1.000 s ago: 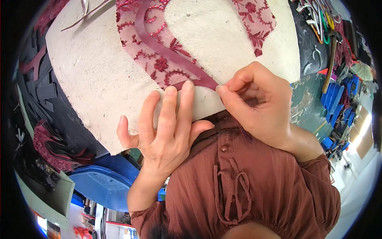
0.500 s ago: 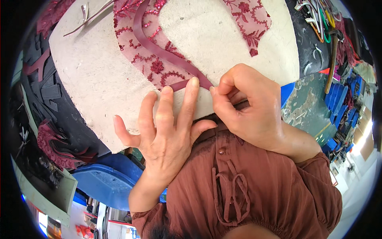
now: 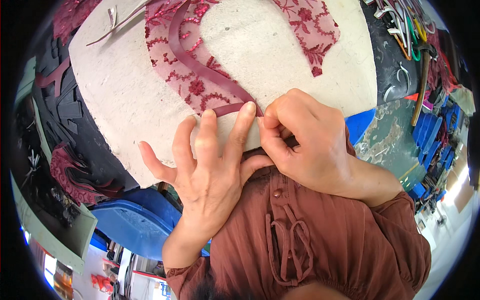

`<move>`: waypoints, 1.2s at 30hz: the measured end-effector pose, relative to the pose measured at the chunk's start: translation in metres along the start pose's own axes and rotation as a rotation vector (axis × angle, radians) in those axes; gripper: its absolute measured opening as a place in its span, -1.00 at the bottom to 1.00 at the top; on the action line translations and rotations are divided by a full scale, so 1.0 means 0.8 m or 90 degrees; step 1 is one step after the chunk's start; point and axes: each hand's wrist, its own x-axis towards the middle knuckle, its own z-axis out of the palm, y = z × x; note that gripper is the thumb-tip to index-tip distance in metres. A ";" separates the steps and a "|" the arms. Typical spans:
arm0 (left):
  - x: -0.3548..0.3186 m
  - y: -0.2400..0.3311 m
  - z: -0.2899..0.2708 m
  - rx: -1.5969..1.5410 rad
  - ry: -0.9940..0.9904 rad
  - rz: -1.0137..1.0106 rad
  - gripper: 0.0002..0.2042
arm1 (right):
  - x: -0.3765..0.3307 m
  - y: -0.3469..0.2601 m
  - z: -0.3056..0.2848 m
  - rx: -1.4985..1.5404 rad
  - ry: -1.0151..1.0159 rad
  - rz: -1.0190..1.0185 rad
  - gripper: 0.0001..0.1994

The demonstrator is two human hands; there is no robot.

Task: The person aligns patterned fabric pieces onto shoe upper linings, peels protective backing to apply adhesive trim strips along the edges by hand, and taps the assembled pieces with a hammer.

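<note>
A curved piece of sheer pink lace (image 3: 172,65) with dark red embroidery and sequins lies on a worn, cream-coloured work board (image 3: 255,47). Along its inner edge runs a smooth maroon strip (image 3: 210,76), which folds back across the lace's near end. My left hand (image 3: 207,160) is open, fingers spread, with fingertips pressing the folded strip and lace edge. Just right of it, my right hand (image 3: 305,137) pinches the end of the strip between thumb and forefinger; its other fingers are curled in.
A second embroidered lace piece (image 3: 312,30) lies at the far right of the board. Dark strips (image 3: 60,110) and stacked maroon pieces (image 3: 70,172) are at left. A blue tub (image 3: 132,225) stands below. A wooden-handled tool (image 3: 422,85) and loose strips lie at right.
My right hand has drawn slightly left and nearer to me, pulling the strip's end down with it. The left fingertips stay on the fold. The view has shifted slightly.
</note>
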 end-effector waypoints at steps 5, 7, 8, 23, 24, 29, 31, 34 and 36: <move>0.011 -0.003 -0.013 -0.049 -0.044 -0.008 -0.53 | 0.007 -0.008 -0.017 -0.023 -0.017 -0.042 -0.78; 0.017 -0.004 -0.015 -0.054 -0.015 -0.002 -0.56 | 0.022 -0.014 -0.034 -0.186 -0.098 -0.141 -0.77; 0.019 -0.004 -0.017 -0.063 -0.004 -0.013 -0.56 | 0.032 -0.017 -0.046 -0.240 -0.115 -0.151 -0.76; 0.024 0.031 0.020 -0.142 0.246 -0.143 -0.77 | 0.207 -0.011 -0.076 -0.212 -0.480 -0.622 -0.82; 0.023 0.035 0.026 -0.161 0.246 -0.160 -0.77 | 0.210 -0.007 -0.072 -0.199 -0.498 -0.617 -0.81; 0.019 0.038 0.039 -0.155 0.264 -0.158 -0.80 | 0.220 0.005 -0.044 -0.157 -0.576 -0.602 -0.81; 0.018 0.037 0.038 -0.154 0.263 -0.157 -0.81 | 0.221 0.006 -0.037 -0.151 -0.577 -0.596 -0.80; 0.020 0.037 0.033 -0.151 0.260 -0.156 -0.77 | 0.220 0.008 -0.029 -0.148 -0.569 -0.587 -0.79; 0.021 0.039 0.028 -0.124 0.183 -0.182 -0.70 | 0.218 0.010 -0.027 -0.147 -0.557 -0.578 -0.79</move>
